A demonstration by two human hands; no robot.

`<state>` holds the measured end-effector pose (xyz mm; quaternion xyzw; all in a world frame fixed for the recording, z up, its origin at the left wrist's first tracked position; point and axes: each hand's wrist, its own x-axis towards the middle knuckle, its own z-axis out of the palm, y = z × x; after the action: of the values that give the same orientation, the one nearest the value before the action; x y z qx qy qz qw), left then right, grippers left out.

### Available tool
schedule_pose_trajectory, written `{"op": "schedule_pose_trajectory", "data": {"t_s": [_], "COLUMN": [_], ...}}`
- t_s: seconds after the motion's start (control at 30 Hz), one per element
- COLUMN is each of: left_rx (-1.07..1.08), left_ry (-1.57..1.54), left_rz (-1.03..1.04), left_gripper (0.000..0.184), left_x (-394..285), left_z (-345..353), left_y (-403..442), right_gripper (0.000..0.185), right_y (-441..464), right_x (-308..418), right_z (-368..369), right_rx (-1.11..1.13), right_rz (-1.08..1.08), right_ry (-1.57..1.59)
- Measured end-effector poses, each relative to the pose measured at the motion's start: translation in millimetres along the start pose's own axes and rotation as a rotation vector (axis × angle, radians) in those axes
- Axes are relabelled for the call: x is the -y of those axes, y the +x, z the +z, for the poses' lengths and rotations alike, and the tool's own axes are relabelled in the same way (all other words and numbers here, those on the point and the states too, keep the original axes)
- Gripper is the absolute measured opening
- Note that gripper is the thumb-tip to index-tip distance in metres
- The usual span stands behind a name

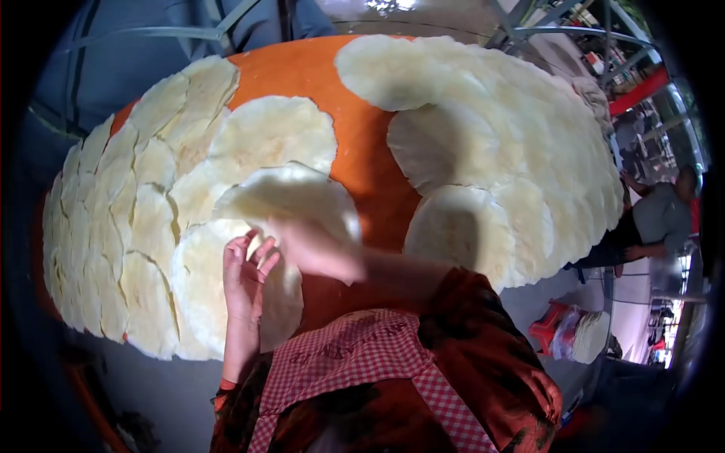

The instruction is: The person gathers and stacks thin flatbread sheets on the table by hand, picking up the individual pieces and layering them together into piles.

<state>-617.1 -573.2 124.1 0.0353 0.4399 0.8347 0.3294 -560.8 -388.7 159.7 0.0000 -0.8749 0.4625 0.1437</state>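
Thin, pale round flatbreads lie overlapping on an orange cloth (pixel 377 151). My left hand (pixel 245 279) is raised over the lower flatbread (pixel 198 264), its fingers loosely curled and apart, with nothing seen between them. My right hand (pixel 313 245) reaches across from the right, smeared by motion, close to the left fingertips. It covers the near edge of another flatbread (pixel 302 192), which looks slightly lifted there. Whether the right fingers grip that edge cannot be made out. Another flatbread (pixel 276 136) lies just beyond.
Overlapping flatbreads cover the left end (pixel 113 219) and right side (pixel 529 151) of the rounded surface. Metal bars (pixel 151 32) stand at the far edge. On the right are a red stool (pixel 550 328), a stack of pale rounds (pixel 590 337) and another person (pixel 661 215).
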Motion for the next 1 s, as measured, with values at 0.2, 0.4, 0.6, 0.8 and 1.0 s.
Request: {"op": "schedule_pose_trajectory", "data": {"t_s": [0.2,0.4,0.6,0.8,1.0], "left_rx": [0.059,0.297,0.421,0.468,0.42], "left_ry": [0.112,0.885,1.306,1.343,1.305], "left_rz": [-0.042,0.135,0.578,0.54,0.581], "left_gripper": [0.024,0.014,0.013,0.016,0.023], "left_x": [28,142,173,190,198], "left_z": [-16,-23,-21,-37,-45], "left_y": [6,9,18,24,21], "right_gripper": [0.018,0.034,0.011,0.022,0.018], "right_y": [42,-40,-45,36,107], "right_x": [-38,-163,-226,-217,-215], "right_z": [-170,-275,-132,15,5], "right_rx": [-0.319,-0.775,-0.583,-0.487,-0.245], "right_rz": [0.405,0.396,0.615,0.988,0.886], "right_ry": [0.168,-0.156,0.387,0.844,0.395]}}
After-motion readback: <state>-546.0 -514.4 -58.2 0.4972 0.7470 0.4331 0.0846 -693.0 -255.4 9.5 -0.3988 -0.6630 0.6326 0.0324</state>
